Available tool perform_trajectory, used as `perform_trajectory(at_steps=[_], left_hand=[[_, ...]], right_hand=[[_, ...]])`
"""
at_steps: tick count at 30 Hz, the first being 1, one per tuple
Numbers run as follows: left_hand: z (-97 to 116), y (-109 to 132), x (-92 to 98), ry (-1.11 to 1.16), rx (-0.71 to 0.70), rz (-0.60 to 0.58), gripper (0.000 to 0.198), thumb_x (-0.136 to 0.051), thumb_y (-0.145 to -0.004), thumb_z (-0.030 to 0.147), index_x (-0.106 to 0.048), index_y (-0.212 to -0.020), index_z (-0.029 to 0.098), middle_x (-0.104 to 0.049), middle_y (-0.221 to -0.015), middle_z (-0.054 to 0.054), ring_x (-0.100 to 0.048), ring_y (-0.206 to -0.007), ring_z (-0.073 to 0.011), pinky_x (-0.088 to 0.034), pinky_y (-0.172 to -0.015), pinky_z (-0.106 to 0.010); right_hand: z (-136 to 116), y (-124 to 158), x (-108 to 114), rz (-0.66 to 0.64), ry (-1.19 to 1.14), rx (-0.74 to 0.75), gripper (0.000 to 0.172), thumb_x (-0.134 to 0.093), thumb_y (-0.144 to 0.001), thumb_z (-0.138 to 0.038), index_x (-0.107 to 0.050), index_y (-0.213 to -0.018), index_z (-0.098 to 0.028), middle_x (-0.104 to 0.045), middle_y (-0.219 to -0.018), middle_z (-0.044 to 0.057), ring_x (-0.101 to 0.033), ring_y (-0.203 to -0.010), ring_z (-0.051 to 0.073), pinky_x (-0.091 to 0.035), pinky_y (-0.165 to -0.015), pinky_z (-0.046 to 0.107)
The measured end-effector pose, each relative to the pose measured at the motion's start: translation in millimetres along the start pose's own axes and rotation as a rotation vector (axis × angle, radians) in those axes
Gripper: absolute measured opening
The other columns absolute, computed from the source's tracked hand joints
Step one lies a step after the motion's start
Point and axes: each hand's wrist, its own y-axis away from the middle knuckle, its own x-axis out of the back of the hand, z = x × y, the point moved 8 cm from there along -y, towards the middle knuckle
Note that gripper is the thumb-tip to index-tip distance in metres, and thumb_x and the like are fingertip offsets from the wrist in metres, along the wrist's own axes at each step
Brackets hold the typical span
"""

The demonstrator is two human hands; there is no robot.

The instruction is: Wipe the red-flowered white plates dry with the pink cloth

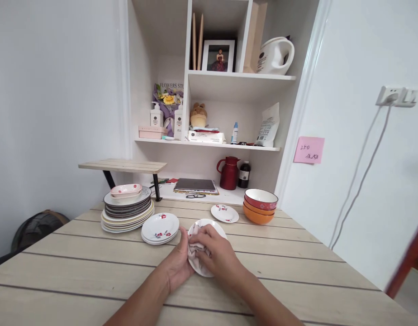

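Observation:
In the head view a white plate (214, 227) is tilted up off the table in front of me. My left hand (180, 262) grips it by its left edge, thumb on top and the other fingers underneath. My right hand (216, 249) is closed on a crumpled pale cloth (196, 246) and presses it against the plate's face. Left of my hands is a short stack of small white plates (160, 226) with red flowers. One more flowered plate (224, 213) lies flat beyond them, to the right.
A tall stack of plates (127, 217) topped by small dishes stands at the left, near a low wooden riser (124, 165). Stacked bowls (259, 213) sit at the right. Behind are a laptop (195, 184), a red jug (229, 174) and a dark bottle (244, 175) beneath the shelves.

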Motion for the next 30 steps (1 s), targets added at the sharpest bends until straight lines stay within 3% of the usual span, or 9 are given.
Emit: perform_trajectory(at_steps=[4, 8, 16, 20, 24, 27, 30], left_hand=[[-1.3, 0.6, -3.5, -0.018, 0.011, -0.001, 0.072, -0.040, -0.082, 0.068, -0.047, -0.136, 0.021, -0.065, -0.123, -0.013, -0.058, -0.117, -0.0248, -0.040, -0.102, -0.039], [-0.8, 1.6, -6.1, -0.027, 0.011, -0.022, 0.073, -0.040, -0.082, 0.068, -0.047, -0.137, 0.021, -0.061, -0.130, -0.012, -0.052, -0.125, -0.0256, -0.036, -0.106, -0.040], [3.8, 2.2, -3.4, 0.006, -0.031, -0.001, 0.075, -0.037, -0.082, 0.070, -0.049, -0.135, 0.020, -0.060, -0.131, -0.013, -0.049, -0.128, -0.0259, -0.032, -0.109, -0.042], [8.7, 2.5, -4.2, 0.031, -0.071, 0.000, 0.077, -0.036, -0.081, 0.071, -0.051, -0.134, 0.017, -0.061, -0.130, -0.013, -0.050, -0.127, -0.0257, -0.033, -0.108, -0.041], [7.3, 2.6, -5.3, 0.024, -0.062, -0.024, 0.079, -0.033, -0.081, 0.072, -0.053, -0.131, 0.014, -0.062, -0.126, -0.016, -0.052, -0.125, -0.0269, -0.036, -0.106, -0.041], [0.3, 3.4, -5.8, -0.020, -0.005, -0.033, 0.075, -0.035, -0.083, 0.069, -0.054, -0.129, 0.014, -0.064, -0.123, -0.016, -0.055, -0.121, -0.0271, -0.038, -0.104, -0.041], [-3.1, 5.8, -8.9, -0.051, 0.004, -0.068, 0.070, -0.042, -0.083, 0.066, -0.053, -0.130, 0.016, -0.064, -0.123, -0.016, -0.057, -0.119, -0.0264, -0.040, -0.102, -0.040]], right_hand=[[16.6, -6.4, 13.2, 0.152, 0.091, -0.075, 0.036, -0.055, -0.081, -0.014, -0.062, -0.110, -0.033, -0.056, -0.109, 0.002, -0.059, -0.090, 0.017, -0.045, -0.077, 0.028], [31.8, -6.5, 24.2, 0.215, 0.204, -0.146, 0.031, -0.055, -0.082, -0.020, -0.062, -0.109, -0.033, -0.055, -0.111, 0.002, -0.060, -0.085, 0.017, -0.044, -0.069, 0.027], [49.9, 0.9, 29.7, 0.111, 0.288, -0.277, 0.024, -0.054, -0.079, -0.019, -0.060, -0.100, -0.028, -0.056, -0.101, 0.002, -0.057, -0.079, 0.016, -0.035, -0.064, 0.026], [43.0, 3.9, 18.5, -0.004, 0.220, -0.246, 0.025, -0.056, -0.073, -0.015, -0.061, -0.095, -0.026, -0.058, -0.095, 0.000, -0.057, -0.079, 0.016, -0.035, -0.066, 0.026], [19.4, 5.9, 3.6, -0.082, 0.045, -0.128, 0.029, -0.058, -0.072, -0.012, -0.063, -0.096, -0.027, -0.058, -0.095, 0.000, -0.057, -0.084, 0.017, -0.040, -0.073, 0.027], [0.5, 4.6, -1.8, -0.064, -0.137, -0.017, 0.037, -0.058, -0.073, -0.008, -0.064, -0.104, -0.028, -0.055, -0.103, 0.001, -0.055, -0.096, 0.017, -0.043, -0.085, 0.029], [-0.6, 1.1, 1.2, 0.032, -0.221, -0.014, 0.043, -0.054, -0.074, -0.003, -0.063, -0.107, -0.028, -0.053, -0.104, 0.002, -0.054, -0.102, 0.017, -0.043, -0.091, 0.030]])
